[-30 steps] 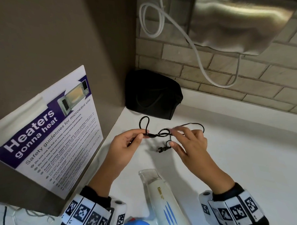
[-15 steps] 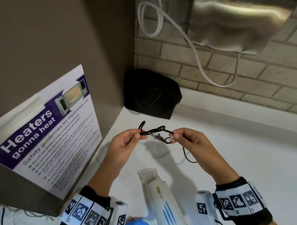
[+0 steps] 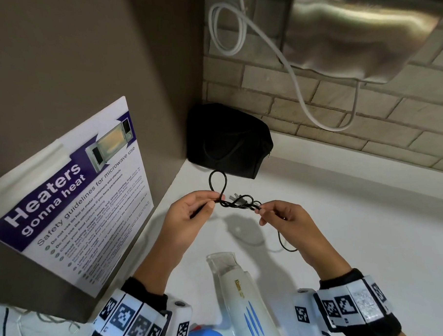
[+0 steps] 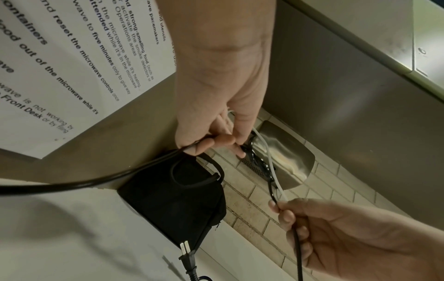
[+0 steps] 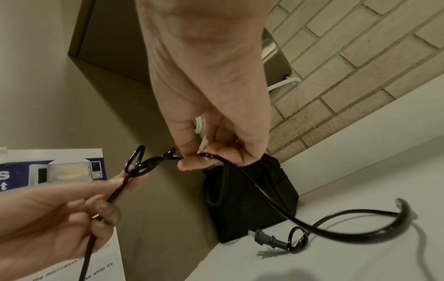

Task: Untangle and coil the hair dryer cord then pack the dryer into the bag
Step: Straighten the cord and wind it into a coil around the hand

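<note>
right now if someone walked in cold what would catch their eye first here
Both hands, left hand and right hand, pinch a knotted black cord above the white counter. A purple microwave safety poster fills the left. Behind sits the black bag; the white hair dryer lies nearest the person.

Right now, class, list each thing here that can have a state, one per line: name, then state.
black cord: tangled, held up between both hands.
plug: unplugged, prongs bare.
left hand: pinches the cord beside a loop.
right hand: pinches the cord's other side.
hair dryer: lying on the counter, unpacked.
black bag: in the corner; zip state unclear.
</note>
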`<state>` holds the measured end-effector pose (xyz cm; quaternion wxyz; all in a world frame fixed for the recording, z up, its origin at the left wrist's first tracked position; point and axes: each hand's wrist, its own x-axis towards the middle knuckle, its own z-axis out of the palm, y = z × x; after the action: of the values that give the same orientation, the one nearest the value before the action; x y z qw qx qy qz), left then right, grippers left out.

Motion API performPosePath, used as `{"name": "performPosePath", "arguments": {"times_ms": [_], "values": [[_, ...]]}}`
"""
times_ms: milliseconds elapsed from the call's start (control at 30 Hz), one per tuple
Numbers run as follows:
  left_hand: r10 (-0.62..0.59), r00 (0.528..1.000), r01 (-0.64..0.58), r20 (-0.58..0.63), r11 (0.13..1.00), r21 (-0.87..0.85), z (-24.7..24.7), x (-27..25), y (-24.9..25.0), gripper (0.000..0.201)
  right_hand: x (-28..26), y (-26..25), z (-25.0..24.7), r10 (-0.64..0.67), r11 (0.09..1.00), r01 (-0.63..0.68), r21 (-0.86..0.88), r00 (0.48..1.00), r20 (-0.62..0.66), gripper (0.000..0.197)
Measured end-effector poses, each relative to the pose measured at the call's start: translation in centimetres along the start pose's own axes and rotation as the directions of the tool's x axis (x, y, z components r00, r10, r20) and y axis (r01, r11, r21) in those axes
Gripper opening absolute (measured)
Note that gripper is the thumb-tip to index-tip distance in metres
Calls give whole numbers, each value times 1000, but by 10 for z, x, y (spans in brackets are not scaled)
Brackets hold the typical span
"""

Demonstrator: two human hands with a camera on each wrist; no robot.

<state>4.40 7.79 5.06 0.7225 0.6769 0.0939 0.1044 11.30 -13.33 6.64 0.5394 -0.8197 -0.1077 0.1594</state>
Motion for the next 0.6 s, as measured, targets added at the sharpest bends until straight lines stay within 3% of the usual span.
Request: {"name": "performPosePath", "arguments": {"times_ms": [133,200,333,433,533,600], "values": [[-30,999,30,-24,1000,-10,-2,2,-2,24,-7,-8,4,-89,995,91,-27,993,76,21],[-13,1000,13,20,1000,26,1,0,-1,25,-10,-14,7,-121,990,128,-51,986,119,32],[48,991,-68,123,985,156,10,-5,2,24,-8,-23,15,-44,997,60,-51,965,260,46],[98,987,-125,126,966,225,12,-6,6,27,-4,-24,21,-57,998,50,29,941,333,28],[151,987,-161,54,939,305,9,-5,8,24,-1,-20,21,-80,989,38,142,950,301,19],[178,984,-167,-1,922,350,6,-3,6,19,0,-19,20,-72,991,38,126,958,279,18]]}}
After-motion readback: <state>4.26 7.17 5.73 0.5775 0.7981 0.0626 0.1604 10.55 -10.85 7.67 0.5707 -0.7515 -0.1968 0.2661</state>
